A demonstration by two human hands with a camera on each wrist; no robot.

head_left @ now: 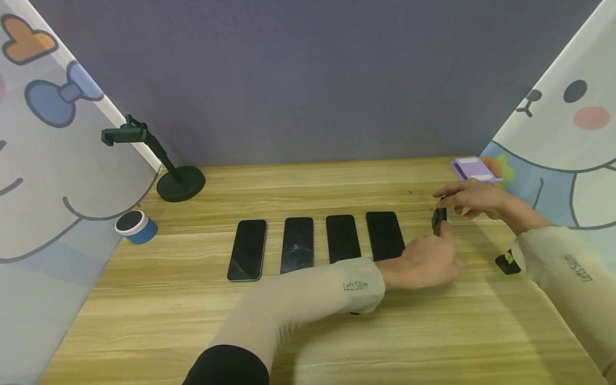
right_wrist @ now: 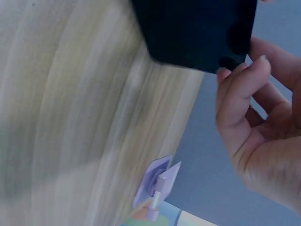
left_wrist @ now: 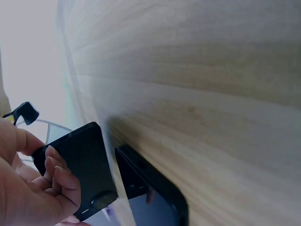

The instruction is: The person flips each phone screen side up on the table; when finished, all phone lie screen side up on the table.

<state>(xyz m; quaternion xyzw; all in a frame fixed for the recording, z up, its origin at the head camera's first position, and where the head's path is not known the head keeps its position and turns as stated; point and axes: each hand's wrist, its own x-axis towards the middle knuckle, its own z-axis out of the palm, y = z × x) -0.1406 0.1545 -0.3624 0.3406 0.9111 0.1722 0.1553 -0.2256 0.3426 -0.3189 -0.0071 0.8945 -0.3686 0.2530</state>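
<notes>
Both my hands hold a black phone (head_left: pixel 438 216), tilted up on its edge, at the right end of a row of phones. My left hand (head_left: pixel 430 262) pinches its near end, the fingers curled against the dark face in the left wrist view (left_wrist: pixel 40 188). At the far end, thumb and fingers of my right hand (head_left: pixel 476 198) grip a corner, which shows in the right wrist view (right_wrist: pixel 263 117). Several dark phones lie flat to the left, among them one phone (head_left: pixel 247 250) at the far left and another phone (head_left: pixel 385 234) closest to my hands.
A lilac folding stand (head_left: pixel 474 169) sits at the back right. Near my right sleeve lies a small black object (head_left: pixel 507 263) with a yellow part. On the left are a dark green stand (head_left: pixel 180 183) and a blue-and-white round container (head_left: pixel 137 227). Printed panels (head_left: pixel 568 160) flank the table.
</notes>
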